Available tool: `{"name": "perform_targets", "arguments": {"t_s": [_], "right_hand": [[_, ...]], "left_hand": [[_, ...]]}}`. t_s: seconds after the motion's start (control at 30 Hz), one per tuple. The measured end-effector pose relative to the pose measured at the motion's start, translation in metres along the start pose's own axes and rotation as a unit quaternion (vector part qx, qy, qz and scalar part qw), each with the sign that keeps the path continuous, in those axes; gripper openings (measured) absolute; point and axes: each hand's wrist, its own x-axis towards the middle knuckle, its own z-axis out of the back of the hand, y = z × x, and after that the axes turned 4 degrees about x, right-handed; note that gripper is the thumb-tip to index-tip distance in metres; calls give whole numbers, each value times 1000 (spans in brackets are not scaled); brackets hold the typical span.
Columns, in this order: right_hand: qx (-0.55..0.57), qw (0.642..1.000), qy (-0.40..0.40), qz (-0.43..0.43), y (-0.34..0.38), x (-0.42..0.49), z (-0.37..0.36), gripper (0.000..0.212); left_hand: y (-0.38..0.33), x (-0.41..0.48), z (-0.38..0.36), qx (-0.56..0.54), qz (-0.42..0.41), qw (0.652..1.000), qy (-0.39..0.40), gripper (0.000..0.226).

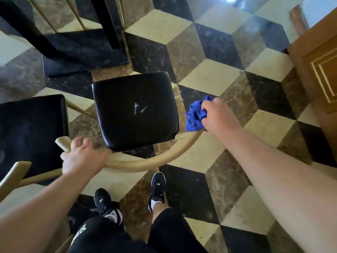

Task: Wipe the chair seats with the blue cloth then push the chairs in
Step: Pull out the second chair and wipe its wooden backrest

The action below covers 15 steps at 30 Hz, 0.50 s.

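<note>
On the cube-patterned marble floor (209,77) stands a chair with a black cushioned seat (135,110) and a curved pale wooden backrest (155,159) that sweeps round its near side. The seat carries a few whitish smudges near its middle. The left hand (83,157) rests on the left part of the backrest, fingers curled over the wood in a grip. The right hand (218,115) sits at the right end of the same backrest, its fingers closed round a bunched blue cloth (195,114). The cloth hangs just beside the right edge of the seat, above the rail's end; whether it touches the wood cannot be told.

To the left, a second chair (31,132) with the same black seat and pale frame stands close by, partly cut off by the picture's edge. Beyond both chairs rises a black table base (82,52) on a dark square foot. At the far right is a wooden door (321,70) with gold trim lines. Below, the person's black shoes (157,189) and dark shorts (167,232) show, feet planted behind the backrest.
</note>
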Motion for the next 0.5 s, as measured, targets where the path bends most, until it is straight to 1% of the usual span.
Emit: {"name": "perform_targets", "arguments": {"t_s": [0.07,0.13,0.17,0.2,0.23,0.27,0.3,0.33,0.37,0.4,0.5], "right_hand": [[20,999,-9,-36,-1,16,1,19],[24,998,12,-64,7,23,1,20],[13,998,32,-61,17,24,1,18],[-1,997,68,-43,30,22,0,14],[-17,992,124,-16,47,18,-4,13],[-32,979,198,16,67,11,-10,14],[-38,960,275,46,88,1,-19,12],[-27,940,334,69,109,-9,-29,8],[0,926,369,83,130,-19,-38,5],[45,917,387,82,151,-26,-46,7],[214,881,419,43,211,-38,-67,17]], "left_hand": [[2,-3,1,-16,-9,1000,-11,84],[7,-5,2,-48,-13,998,-31,85],[11,-5,3,-71,-14,996,-47,83],[15,-4,4,-92,-15,993,-66,81],[20,-2,5,-108,-18,991,-83,77],[25,3,5,-115,-21,989,-96,73],[29,8,7,-114,-25,988,-102,67],[33,15,9,-107,-31,988,-104,60],[37,24,12,-96,-39,989,-103,53],[40,32,15,-86,-47,990,-99,48],[50,58,28,-84,-62,991,-77,44]]}}
